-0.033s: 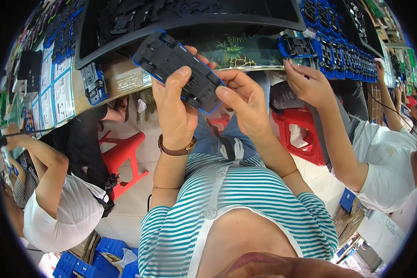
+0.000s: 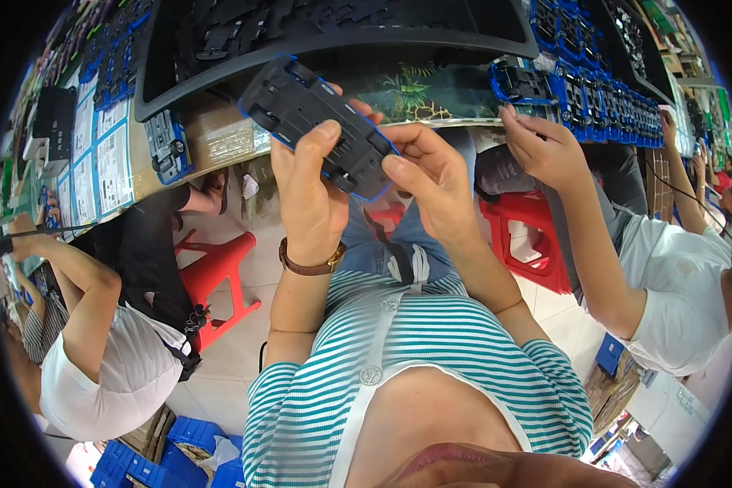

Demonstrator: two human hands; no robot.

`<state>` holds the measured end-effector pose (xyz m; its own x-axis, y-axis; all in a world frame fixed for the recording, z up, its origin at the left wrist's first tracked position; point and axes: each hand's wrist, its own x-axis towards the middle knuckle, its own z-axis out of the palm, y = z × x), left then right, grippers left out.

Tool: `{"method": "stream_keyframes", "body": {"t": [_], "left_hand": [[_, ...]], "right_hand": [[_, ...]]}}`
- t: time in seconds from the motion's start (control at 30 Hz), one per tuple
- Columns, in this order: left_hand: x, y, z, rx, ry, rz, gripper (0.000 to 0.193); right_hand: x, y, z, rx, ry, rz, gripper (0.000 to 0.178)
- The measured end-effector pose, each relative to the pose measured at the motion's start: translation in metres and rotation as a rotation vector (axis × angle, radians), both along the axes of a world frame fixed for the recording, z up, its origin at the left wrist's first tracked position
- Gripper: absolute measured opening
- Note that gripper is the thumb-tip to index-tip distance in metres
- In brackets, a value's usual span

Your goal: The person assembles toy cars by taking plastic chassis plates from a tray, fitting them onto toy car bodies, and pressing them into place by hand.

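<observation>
A blue toy car [image 2: 309, 114] is held tilted above the table's near edge, its black underside with wheels facing me. My left hand [image 2: 315, 187] is closed round its middle, thumb pressed on the chassis and fingers behind the body. With thumb and fingers, my right hand [image 2: 433, 175] pinches the end nearest me on the right. The car's blue shell shows only as a thin rim; its top side is hidden.
A large black tray [image 2: 342, 37] with dark plastic parts lies ahead. Another toy car [image 2: 168, 146] rests at the left table edge, and one [image 2: 520, 83] at the right beside rows of blue cars [image 2: 606, 102]. Co-workers sit both sides; a hand [image 2: 545, 146] reaches in from the right.
</observation>
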<state>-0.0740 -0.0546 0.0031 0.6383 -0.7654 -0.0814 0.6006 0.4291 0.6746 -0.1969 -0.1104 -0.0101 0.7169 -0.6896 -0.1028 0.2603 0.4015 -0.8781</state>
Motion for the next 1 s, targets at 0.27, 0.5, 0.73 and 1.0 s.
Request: {"method": "stream_keyframes", "body": {"t": [0.27, 0.5, 0.73, 1.0], "left_hand": [[0.0, 0.001, 0.006, 0.027, -0.068, -0.021, 0.029], [-0.008, 0.01, 0.001, 0.024, -0.072, -0.033, 0.032], [-0.002, 0.011, -0.003, 0.038, -0.063, -0.062, 0.032], [0.002, 0.014, 0.002, 0.13, 0.038, -0.08, 0.034]], "right_hand": [[-0.006, 0.004, -0.003, -0.004, -0.014, 0.032, 0.037], [-0.004, 0.008, -0.003, -0.075, -0.058, 0.001, 0.037], [-0.004, 0.006, -0.002, 0.0, -0.028, -0.013, 0.035], [-0.009, 0.008, -0.001, 0.008, -0.001, 0.043, 0.05]]}}
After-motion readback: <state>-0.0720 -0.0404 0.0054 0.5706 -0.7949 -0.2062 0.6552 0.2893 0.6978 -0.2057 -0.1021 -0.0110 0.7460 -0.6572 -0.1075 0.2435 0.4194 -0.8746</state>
